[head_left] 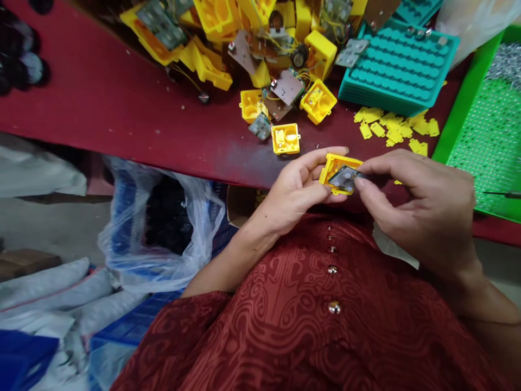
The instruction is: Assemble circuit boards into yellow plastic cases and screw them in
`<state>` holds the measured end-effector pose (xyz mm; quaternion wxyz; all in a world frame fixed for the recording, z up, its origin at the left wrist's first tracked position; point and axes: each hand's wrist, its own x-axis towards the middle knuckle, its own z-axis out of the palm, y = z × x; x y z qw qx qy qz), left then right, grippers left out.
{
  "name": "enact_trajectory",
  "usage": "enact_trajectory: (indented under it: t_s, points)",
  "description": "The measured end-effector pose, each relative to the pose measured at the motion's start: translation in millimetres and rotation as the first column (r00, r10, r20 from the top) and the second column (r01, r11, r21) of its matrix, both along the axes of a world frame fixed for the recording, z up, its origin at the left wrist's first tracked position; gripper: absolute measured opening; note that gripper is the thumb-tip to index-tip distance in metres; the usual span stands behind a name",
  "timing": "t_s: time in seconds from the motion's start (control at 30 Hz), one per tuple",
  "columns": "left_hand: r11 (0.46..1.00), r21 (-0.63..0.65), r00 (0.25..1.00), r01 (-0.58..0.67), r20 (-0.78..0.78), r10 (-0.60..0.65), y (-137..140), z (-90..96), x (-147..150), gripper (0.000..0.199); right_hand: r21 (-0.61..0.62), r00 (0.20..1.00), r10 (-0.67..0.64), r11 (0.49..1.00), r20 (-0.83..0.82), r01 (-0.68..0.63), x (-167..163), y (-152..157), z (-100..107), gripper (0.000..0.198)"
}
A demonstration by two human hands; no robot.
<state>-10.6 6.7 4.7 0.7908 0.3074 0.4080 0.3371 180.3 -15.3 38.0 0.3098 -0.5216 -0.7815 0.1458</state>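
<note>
My left hand (303, 187) is closed around a small yellow plastic housing (331, 160), its open side facing up. In my right hand (415, 201), thumb and forefinger pinch the edge of a dark circuit board (343, 179) with pale round spots. That board lies tilted over the housing's opening, partly inside it. On the table just beyond my hands are another yellow housing (285, 139), a loose circuit board (260, 126) and a further housing (318, 101) with parts inside.
Yellow housings with wired boards are heaped at the back (220, 16). Teal trays (401, 65) are stacked near small yellow plates (393, 127). On the right, a green tray (468, 119) holds metal pieces and a thin tool. A plastic-lined blue crate (122, 212) stands below the table's left side.
</note>
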Motion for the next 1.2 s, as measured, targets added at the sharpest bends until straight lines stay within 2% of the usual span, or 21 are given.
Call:
enact_trajectory:
  t_s: [0.13, 0.33, 0.5, 0.67, 0.8, 0.97, 1.07, 1.2]
  points:
    - [0.999, 0.031, 0.999, 0.027, 0.018, -0.027, 1.1, -8.4, 2.4, 0.055, 0.005, 0.999, -0.005, 1.000, -0.047, 0.005, 0.9, -1.5, -1.3, 0.010]
    - [0.992, 0.096, 0.997, 0.079, 0.007, -0.080, 4.1, -12.3, 2.1, 0.054, 0.012, 1.000, 0.022, 1.000, 0.007, -0.022, 7.3, 1.1, -3.2, 0.011]
    - [0.999, 0.044, 0.999, 0.029, -0.039, -0.027, 5.5, -10.7, 6.5, 0.054, -0.009, 0.996, 0.046, 0.999, -0.072, -0.047, 10.5, 5.0, -4.8, 0.007]
    - [1.000, 0.031, 0.999, 0.001, -0.041, 0.001, 5.9, -12.2, 8.9, 0.060, -0.045, 0.993, -0.064, 0.997, -0.103, 0.060, 10.9, 4.6, -8.8, 0.010]
    - [0.999, 0.052, 0.999, 0.000, -0.036, 0.001, 6.7, -11.0, 8.9, 0.062, -0.111, 0.984, -0.104, 0.990, -0.147, 0.088, 13.3, 5.4, -10.8, 0.012]
    - [1.000, 0.014, 0.999, -0.015, -0.034, 0.016, 10.1, -11.5, 13.1, 0.057, -0.098, 0.980, -0.085, 0.993, -0.180, 0.068, 15.5, 7.3, -14.3, 0.012]
    - [1.000, -0.011, 0.999, -0.026, -0.021, 0.025, 11.5, -13.1, 15.2, 0.060, -0.115, 0.982, -0.083, 0.991, -0.168, 0.064, 17.1, 9.1, -16.3, 0.013]
    - [1.000, 0.016, 1.000, 0.012, -0.027, -0.012, 10.8, -15.3, 15.9, 0.067, -0.117, 0.989, -0.044, 0.993, -0.140, 0.027, 20.4, 12.0, -17.3, 0.016]
